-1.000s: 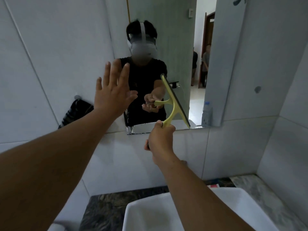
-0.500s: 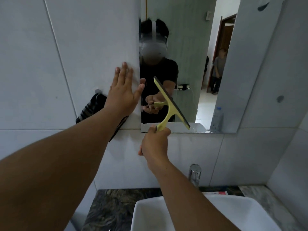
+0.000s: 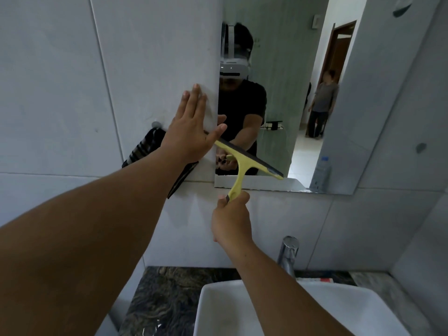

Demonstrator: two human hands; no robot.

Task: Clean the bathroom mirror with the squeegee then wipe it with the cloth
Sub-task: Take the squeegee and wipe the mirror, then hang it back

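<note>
The bathroom mirror (image 3: 286, 98) hangs on the tiled wall above the sink. My right hand (image 3: 231, 218) grips the handle of a yellow squeegee (image 3: 244, 161), just below the mirror's bottom edge. Its dark blade lies slanted across the mirror's lower left part, the left end behind my left hand. My left hand (image 3: 191, 127) presses flat with straight fingers on the wall tile beside the mirror's left edge, the thumb reaching over the glass. A dark striped cloth (image 3: 143, 147) hangs from a wall hook, partly hidden by my left arm.
A white sink (image 3: 363, 309) sits below on a dark marbled counter (image 3: 169, 294), with a chrome tap (image 3: 288, 253) behind it. The mirror reflects a plastic bottle (image 3: 320, 173), an open doorway and a second person standing there. A side wall closes in at right.
The squeegee blade has swung from steeply tilted to a flatter slant, low on the mirror. My left hand has shifted from over the mirror to the tile at its left edge. The view has moved left.
</note>
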